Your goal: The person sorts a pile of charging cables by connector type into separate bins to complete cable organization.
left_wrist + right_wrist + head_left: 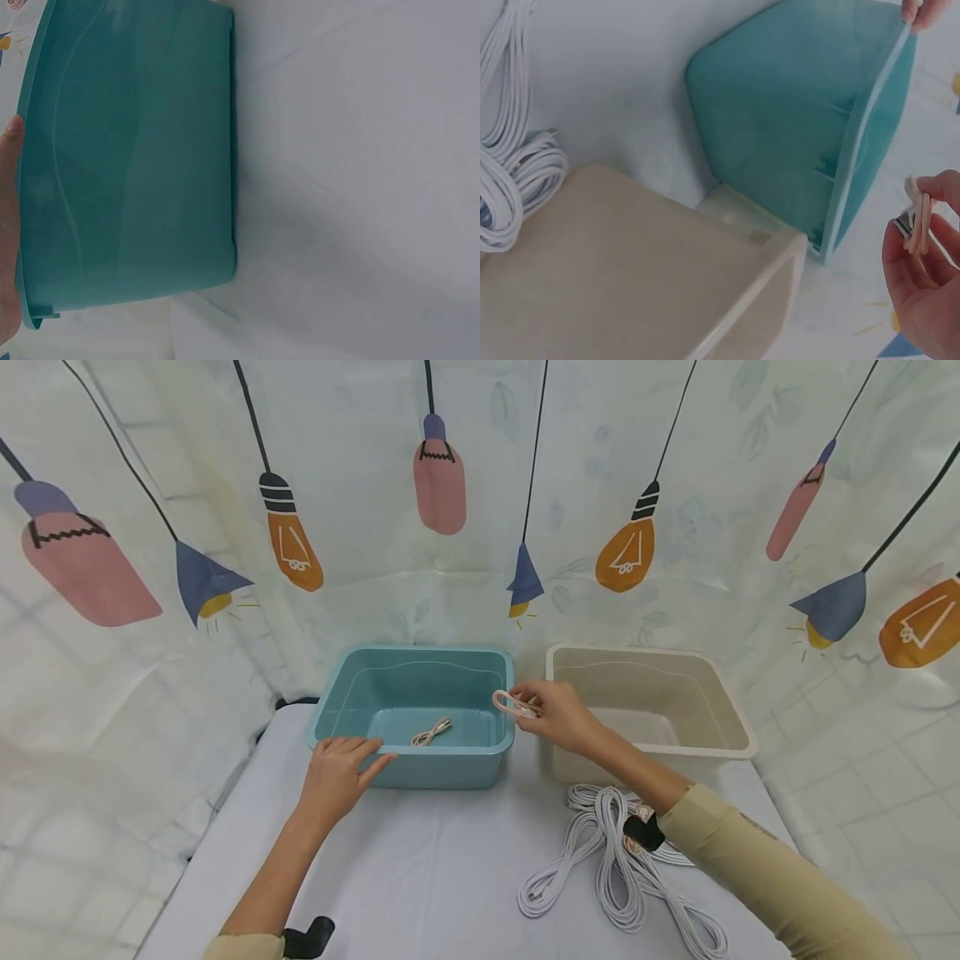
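My right hand (557,714) pinches a small coiled pinkish-white cable (504,700) between thumb and fingers, above the right end of the teal bin (427,768). In the right wrist view, the folded loops of this cable (918,234) stick out from the fingertips. Inside the teal bin a similar bundled cable (431,732) lies on the floor near the front wall. At the bin's front left, my left hand (337,777) grips the rim, its thumb on the outer side and its fingers over the edge.
A beige bin (652,749) stands to the right of the teal one. In front of it lie several coiled white cables (622,860), partly hidden by my right forearm. A white cloth (435,868) covers the table, and a printed curtain (360,568) hangs behind.
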A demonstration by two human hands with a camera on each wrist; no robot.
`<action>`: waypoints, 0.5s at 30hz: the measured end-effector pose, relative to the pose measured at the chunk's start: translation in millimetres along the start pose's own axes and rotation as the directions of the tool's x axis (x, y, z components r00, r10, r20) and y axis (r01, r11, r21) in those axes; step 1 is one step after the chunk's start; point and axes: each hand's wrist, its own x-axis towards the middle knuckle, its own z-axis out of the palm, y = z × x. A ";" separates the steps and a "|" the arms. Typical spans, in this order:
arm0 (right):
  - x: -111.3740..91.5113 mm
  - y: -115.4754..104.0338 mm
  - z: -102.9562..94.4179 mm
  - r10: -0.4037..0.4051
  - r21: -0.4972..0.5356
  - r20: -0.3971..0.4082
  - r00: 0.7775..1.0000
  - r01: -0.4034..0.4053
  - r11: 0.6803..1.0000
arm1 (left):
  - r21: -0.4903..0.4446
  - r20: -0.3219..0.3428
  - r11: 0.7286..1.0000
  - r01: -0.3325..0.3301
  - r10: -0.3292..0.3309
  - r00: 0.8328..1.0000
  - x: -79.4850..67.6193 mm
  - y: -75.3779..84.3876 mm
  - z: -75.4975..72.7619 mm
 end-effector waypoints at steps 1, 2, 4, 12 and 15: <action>2.3 -1.5 -0.1 0.001 -0.008 0.000 1.000 -0.001 1.000 | 0.000 -0.001 1.000 -0.001 0.001 1.000 0.2 0.2 -0.2; 4.6 -3.1 -0.1 0.003 -0.017 0.001 1.000 -0.003 1.000 | 0.000 -0.003 1.000 -0.002 0.002 1.000 0.3 0.5 -0.4; 8.9 -6.5 -0.4 0.009 -0.026 0.006 1.000 -0.009 1.000 | 0.000 -0.005 1.000 -0.005 0.005 1.000 0.5 0.8 -0.7; 28.0 -16.4 -0.2 0.062 -0.025 0.058 0.996 -0.060 0.998 | 0.004 -0.011 1.000 -0.013 0.013 1.000 -0.2 -0.3 0.3; 36.4 -18.0 1.4 0.078 -0.019 0.071 0.994 -0.077 0.997 | 0.003 -0.012 1.000 -0.015 0.015 1.000 -0.6 -1.2 1.5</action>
